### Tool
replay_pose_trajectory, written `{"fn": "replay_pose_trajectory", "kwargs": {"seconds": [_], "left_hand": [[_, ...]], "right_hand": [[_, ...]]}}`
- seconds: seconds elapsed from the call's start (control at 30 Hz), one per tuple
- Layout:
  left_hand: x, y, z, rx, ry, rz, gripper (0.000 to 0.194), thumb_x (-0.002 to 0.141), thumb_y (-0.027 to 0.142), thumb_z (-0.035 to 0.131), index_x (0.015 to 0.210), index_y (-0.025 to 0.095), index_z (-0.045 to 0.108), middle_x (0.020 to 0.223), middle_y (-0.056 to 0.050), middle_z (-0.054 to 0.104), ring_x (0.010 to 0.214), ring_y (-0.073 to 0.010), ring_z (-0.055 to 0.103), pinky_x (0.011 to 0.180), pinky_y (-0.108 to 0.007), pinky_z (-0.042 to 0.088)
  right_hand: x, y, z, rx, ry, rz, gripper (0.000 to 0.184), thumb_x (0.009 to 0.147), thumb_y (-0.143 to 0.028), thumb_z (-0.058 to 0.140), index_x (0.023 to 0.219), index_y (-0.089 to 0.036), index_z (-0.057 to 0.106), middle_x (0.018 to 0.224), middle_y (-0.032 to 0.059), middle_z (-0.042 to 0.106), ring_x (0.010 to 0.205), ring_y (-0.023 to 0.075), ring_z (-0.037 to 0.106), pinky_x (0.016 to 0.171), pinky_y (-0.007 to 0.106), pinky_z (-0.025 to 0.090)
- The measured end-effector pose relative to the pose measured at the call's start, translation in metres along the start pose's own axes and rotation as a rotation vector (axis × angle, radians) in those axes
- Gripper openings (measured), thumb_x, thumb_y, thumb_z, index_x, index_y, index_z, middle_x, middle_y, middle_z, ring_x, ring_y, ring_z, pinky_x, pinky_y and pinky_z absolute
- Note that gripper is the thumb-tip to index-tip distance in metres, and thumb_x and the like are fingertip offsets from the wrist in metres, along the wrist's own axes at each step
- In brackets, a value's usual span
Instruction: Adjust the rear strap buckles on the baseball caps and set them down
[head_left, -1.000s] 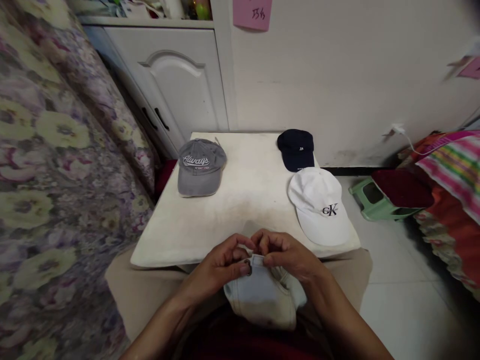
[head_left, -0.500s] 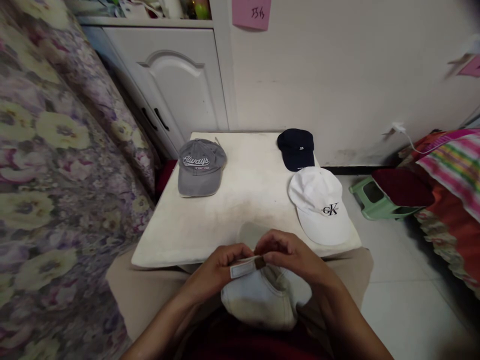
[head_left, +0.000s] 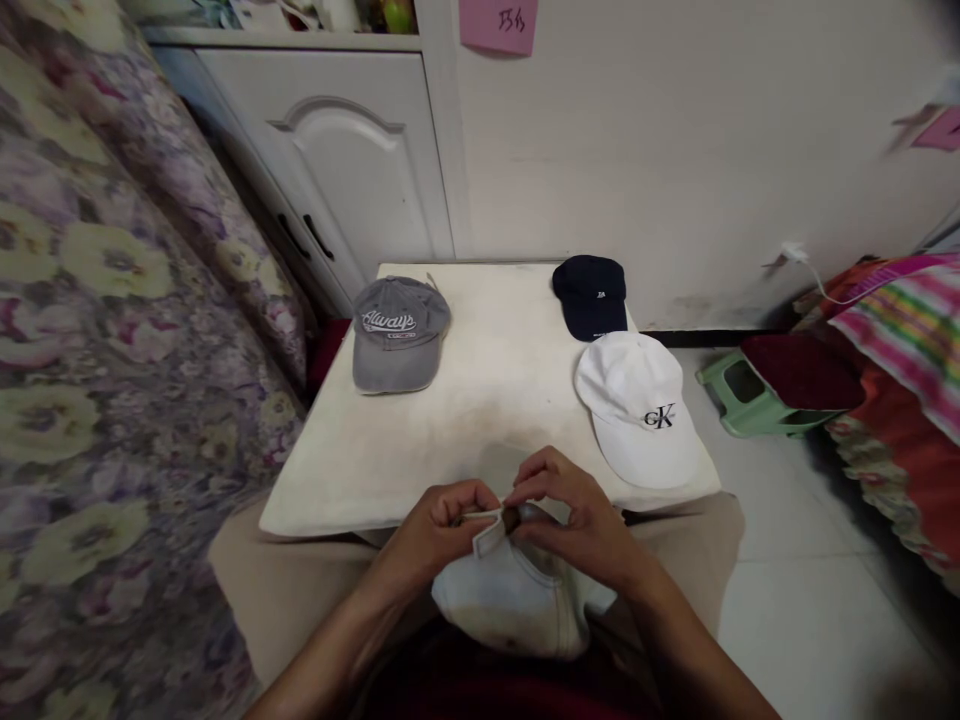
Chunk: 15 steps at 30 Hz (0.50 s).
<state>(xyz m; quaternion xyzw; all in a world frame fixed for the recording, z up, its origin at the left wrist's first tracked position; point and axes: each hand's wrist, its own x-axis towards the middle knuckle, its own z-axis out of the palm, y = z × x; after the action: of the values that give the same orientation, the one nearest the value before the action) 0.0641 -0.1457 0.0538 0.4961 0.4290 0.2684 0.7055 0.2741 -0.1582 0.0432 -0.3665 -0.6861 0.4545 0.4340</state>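
Observation:
A pale baseball cap (head_left: 502, 605) lies over my lap, its back strap raised between my two hands. My left hand (head_left: 442, 525) is closed on the strap (head_left: 489, 538), gripping its left part between thumb and fingers. My right hand (head_left: 574, 515) pinches the strap's other end beside a small brown patch (head_left: 511, 519). My fingers partly hide the strap's fastening. On the table beyond my hands sit a grey cap (head_left: 399, 335) with white lettering, a navy cap (head_left: 591, 297) and a white cap (head_left: 637, 405) with black letters.
The cream-covered table (head_left: 480, 350) reaches my knees. A floral curtain (head_left: 112, 400) hangs at left, near a white cabinet (head_left: 345, 150). Right of the table stand a green stool (head_left: 739, 395) with a dark red top and a bed edge with orange frilled cloth (head_left: 892, 450).
The strap has been bent and turned downward between my hands. My right hand's fingers have lifted and shifted slightly left, and the view has moved a little.

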Motion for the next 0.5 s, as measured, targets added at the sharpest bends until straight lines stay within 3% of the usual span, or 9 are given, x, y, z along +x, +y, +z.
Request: {"fn": "replay_pose_trajectory", "kwargs": {"seconds": [0.17,0.3,0.4,0.5], "left_hand": [[0.0,-0.006,0.002,-0.057,0.023,0.005,0.028,0.077,0.039,0.078,0.077,0.015,0.061,0.063,0.004,0.057,0.055,-0.009,0.044,0.054,-0.021,0.031],[-0.002,-0.003,0.008,0.007,0.075,0.044,0.025,0.077,0.036,0.078,0.076,0.015,0.063,0.066,0.003,0.059,0.061,-0.0109,0.049,0.059,-0.021,0.035],[-0.003,-0.001,0.01,-0.009,0.079,0.016,0.028,0.075,0.039,0.079,0.078,0.015,0.064,0.068,0.003,0.059,0.061,-0.0114,0.049,0.059,-0.022,0.036],[-0.004,-0.001,0.007,-0.051,0.046,-0.011,0.029,0.076,0.041,0.078,0.082,0.016,0.065,0.07,0.002,0.06,0.06,-0.0111,0.049,0.057,-0.022,0.035]], "right_hand": [[-0.003,-0.003,0.012,-0.235,0.077,-0.135,0.04,0.072,-0.034,0.086,0.106,-0.026,0.067,0.095,0.004,0.056,0.089,0.0227,0.055,0.075,0.037,0.048],[-0.005,-0.007,0.026,-0.378,0.112,-0.24,0.01,0.087,-0.022,0.066,0.095,-0.023,0.061,0.077,0.0025,0.057,0.073,0.0205,0.053,0.067,0.036,0.042],[-0.006,-0.009,0.029,-0.286,0.159,-0.195,0.01,0.093,-0.016,0.053,0.092,-0.024,0.06,0.076,0.0021,0.059,0.071,0.019,0.055,0.065,0.034,0.042],[-0.007,-0.01,0.025,-0.057,0.233,-0.042,0.009,0.092,-0.019,0.055,0.091,-0.024,0.062,0.079,0.0016,0.061,0.072,0.0176,0.057,0.066,0.031,0.045]]}}
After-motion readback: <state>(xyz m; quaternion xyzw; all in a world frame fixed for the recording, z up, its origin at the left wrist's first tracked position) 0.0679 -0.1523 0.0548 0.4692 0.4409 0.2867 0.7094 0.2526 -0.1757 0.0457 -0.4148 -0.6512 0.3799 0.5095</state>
